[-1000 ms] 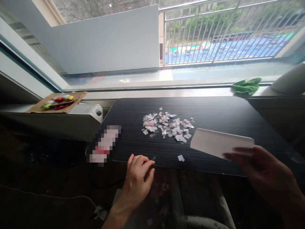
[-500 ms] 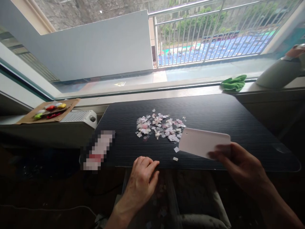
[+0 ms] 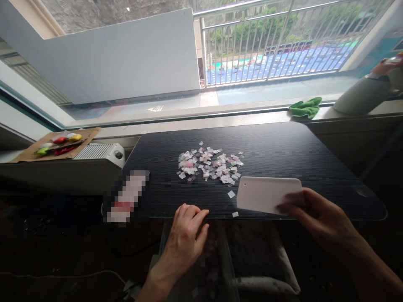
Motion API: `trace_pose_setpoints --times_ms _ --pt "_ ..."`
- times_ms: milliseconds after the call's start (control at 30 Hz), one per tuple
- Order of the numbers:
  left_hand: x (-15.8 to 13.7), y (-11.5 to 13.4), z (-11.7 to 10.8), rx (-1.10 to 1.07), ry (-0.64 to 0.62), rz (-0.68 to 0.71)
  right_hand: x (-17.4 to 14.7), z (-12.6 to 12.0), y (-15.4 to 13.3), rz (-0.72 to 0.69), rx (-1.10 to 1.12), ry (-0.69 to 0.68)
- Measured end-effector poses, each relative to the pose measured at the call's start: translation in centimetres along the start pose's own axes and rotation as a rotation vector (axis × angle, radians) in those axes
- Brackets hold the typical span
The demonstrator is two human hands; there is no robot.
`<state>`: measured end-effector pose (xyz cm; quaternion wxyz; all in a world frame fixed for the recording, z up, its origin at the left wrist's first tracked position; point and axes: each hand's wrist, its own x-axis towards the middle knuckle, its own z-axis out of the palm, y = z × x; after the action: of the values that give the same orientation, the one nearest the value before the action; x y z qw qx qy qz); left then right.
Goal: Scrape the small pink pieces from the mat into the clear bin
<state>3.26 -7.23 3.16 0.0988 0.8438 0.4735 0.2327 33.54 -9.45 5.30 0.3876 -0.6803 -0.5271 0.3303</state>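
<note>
My right hand [image 3: 324, 214] grips a white plastic scraper [image 3: 267, 193], a flat sheet with rounded corners and a small hole near one corner. The scraper is held over the near right part of the dark table [image 3: 283, 147], just right of a loose pile of small square scraps [image 3: 217, 163], whitish and pinkish, some see-through. One loose scrap [image 3: 231, 194] lies left of the scraper, and another scrap [image 3: 235, 214] sits at the front edge. My left hand [image 3: 189, 230] rests at that edge with fingers bent and thumb apart, holding nothing that I can see.
Below the front edge stands a clear bin [image 3: 204, 268] with scraps inside. A blurred-out item [image 3: 127, 199] lies at the table's left. A green cloth [image 3: 305, 108] and a pale bottle [image 3: 362, 96] are on the sill. Left is a white radiator [image 3: 99, 151] beside cardboard [image 3: 23, 155] with colourful pieces.
The scraper has come closer to the front edge and is now more level. The nearest loose scrap has shifted to that edge. My left hand stays about where it was.
</note>
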Motion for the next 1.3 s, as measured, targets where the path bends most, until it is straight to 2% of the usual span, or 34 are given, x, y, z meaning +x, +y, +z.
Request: trace_pose_setpoints --times_ms 100,267,367,433,600,700,800,867,1033,1300 --pt "0.0 0.0 0.0 -0.005 0.006 0.001 0.5 0.5 -0.2 -0.005 0.041 0.006" --pt "-0.2 -0.1 0.1 -0.002 0.003 0.006 2.0 1.5 -0.5 -0.042 0.032 0.092" --pt "-0.3 0.0 0.1 -0.002 -0.004 0.012 2.1 1.0 -0.2 -0.034 -0.007 0.028" --pt "-0.3 0.0 0.2 -0.004 -0.002 0.016 1.8 0.4 0.2 0.001 0.056 0.017" --pt "-0.2 0.0 0.2 -0.005 0.009 0.014 2.6 -0.1 0.8 0.085 0.306 0.135" --pt "-0.3 0.0 0.2 0.000 0.000 0.018 4.4 0.8 0.5 0.072 0.328 0.023" --pt "-0.4 -0.1 0.1 0.007 -0.018 0.025 6.0 1.6 0.0 0.033 0.246 -0.124" --pt "-0.4 0.1 0.1 0.012 -0.033 0.014 6.7 2.0 -0.2 0.004 0.194 -0.177" --pt "0.1 1.3 0.0 0.024 -0.118 -0.006 7.2 1.9 0.0 -0.066 0.114 -0.243" --pt "0.8 3.3 0.5 0.024 -0.190 0.036 6.4 1.1 0.0 -0.083 0.065 -0.296"
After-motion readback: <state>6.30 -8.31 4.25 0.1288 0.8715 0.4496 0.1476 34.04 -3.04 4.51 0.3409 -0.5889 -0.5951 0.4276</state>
